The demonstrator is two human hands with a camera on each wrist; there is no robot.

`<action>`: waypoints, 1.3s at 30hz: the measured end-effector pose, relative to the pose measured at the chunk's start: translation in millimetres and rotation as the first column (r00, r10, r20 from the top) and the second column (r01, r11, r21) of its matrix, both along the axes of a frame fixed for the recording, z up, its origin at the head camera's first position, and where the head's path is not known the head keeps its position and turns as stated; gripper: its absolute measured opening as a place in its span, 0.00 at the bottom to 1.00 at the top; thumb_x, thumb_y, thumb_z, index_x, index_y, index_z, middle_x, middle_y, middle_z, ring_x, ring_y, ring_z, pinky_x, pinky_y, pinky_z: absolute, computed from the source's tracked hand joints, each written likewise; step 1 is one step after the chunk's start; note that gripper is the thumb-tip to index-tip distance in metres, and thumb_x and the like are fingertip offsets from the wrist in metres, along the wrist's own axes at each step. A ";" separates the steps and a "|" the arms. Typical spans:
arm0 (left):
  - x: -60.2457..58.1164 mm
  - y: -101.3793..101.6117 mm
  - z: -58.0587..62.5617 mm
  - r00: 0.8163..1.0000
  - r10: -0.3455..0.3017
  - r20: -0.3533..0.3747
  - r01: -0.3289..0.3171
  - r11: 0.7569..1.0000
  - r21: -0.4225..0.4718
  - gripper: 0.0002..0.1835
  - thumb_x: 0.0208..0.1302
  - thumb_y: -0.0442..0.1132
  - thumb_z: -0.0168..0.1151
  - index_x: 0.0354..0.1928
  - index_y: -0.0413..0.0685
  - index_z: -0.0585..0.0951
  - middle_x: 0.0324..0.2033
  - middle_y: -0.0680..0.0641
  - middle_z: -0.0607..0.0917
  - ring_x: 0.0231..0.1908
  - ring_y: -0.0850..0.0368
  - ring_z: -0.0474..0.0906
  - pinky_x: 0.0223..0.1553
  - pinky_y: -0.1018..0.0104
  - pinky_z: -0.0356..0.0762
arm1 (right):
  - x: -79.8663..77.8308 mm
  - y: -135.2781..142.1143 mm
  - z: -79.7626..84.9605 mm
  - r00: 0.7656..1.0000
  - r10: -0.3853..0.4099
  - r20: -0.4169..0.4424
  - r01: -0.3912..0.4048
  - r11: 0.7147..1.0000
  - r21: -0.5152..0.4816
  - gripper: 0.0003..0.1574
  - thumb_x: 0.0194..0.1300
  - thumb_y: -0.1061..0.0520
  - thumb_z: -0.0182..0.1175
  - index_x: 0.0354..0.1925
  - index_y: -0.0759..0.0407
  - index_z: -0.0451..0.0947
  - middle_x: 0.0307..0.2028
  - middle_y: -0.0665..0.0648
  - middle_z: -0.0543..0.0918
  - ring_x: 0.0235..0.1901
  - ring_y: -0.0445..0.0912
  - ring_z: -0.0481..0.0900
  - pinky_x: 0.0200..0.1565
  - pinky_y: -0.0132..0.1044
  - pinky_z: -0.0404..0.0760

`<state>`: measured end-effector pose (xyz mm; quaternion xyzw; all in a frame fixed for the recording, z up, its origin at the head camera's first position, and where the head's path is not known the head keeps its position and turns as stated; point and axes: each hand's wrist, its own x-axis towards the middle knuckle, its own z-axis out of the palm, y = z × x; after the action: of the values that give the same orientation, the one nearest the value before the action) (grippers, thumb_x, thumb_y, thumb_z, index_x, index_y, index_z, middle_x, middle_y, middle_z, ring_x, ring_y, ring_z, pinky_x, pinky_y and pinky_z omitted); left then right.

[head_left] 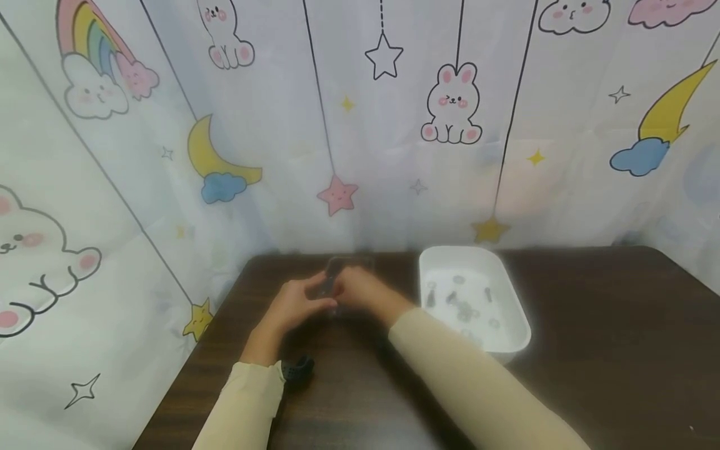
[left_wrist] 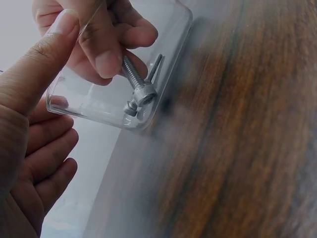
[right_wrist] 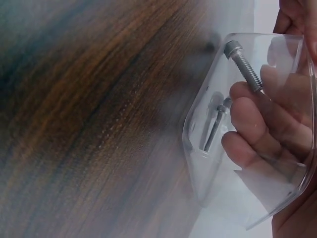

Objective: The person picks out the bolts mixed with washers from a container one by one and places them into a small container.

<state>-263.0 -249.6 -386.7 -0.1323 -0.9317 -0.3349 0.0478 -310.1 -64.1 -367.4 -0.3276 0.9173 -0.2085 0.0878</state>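
A clear plastic box point(head_left: 351, 258) stands near the back of the table. My left hand point(head_left: 289, 306) holds its near-left wall, thumb over the rim and fingers outside, as the left wrist view shows. Inside the box, my right hand point(head_left: 360, 289) pinches the threaded end of a socket-head bolt point(left_wrist: 133, 74), whose head point(left_wrist: 145, 94) points down toward a bottom corner. Beside that bolt lies a thinner screw point(right_wrist: 214, 130) on the box floor. Through the clear wall point(right_wrist: 198, 111), the right fingers point(right_wrist: 247, 119) show curled near the bolt.
To the right of the box is a white tray point(head_left: 520, 325) holding several small metal pieces, some like screws and some like rings or washers. A dark band point(head_left: 298, 370) sits at the left wrist. Behind the brown table point(head_left: 596, 350) hangs a patterned curtain point(head_left: 394, 150).
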 end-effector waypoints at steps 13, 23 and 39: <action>-0.4 1.4 1.3 1.000 -0.008 -0.007 0.008 1.000 -0.006 0.44 0.50 0.62 0.73 0.68 0.51 0.72 0.65 0.46 0.75 0.64 0.43 0.73 0.66 0.46 0.69 | 2.8 2.3 1.4 1.000 -0.012 -0.029 0.012 1.000 -0.013 0.04 0.61 0.54 0.68 0.34 0.52 0.87 0.31 0.49 0.88 0.31 0.41 0.84 0.37 0.31 0.84; -1.3 -0.9 1.0 0.999 -0.045 0.004 0.045 0.999 -0.011 0.42 0.53 0.61 0.71 0.68 0.50 0.72 0.67 0.48 0.73 0.65 0.44 0.71 0.66 0.46 0.69 | -2.4 10.3 6.5 0.995 0.037 -0.098 -0.046 0.995 -0.087 0.05 0.61 0.56 0.67 0.37 0.52 0.87 0.32 0.48 0.87 0.29 0.38 0.82 0.34 0.28 0.82; 0.2 2.3 4.6 0.999 -0.030 0.040 0.030 0.999 -0.012 0.45 0.53 0.63 0.71 0.70 0.50 0.70 0.68 0.48 0.72 0.67 0.45 0.68 0.68 0.45 0.66 | 44.6 80.3 63.2 0.986 -0.085 -0.141 0.035 0.945 -0.327 0.11 0.65 0.53 0.65 0.45 0.51 0.86 0.41 0.47 0.87 0.41 0.43 0.82 0.48 0.40 0.83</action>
<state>-262.8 -247.3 -382.2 -0.1399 -0.9325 -0.3322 0.0236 -265.5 16.1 -304.2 -0.3245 0.8843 -0.3327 -0.0441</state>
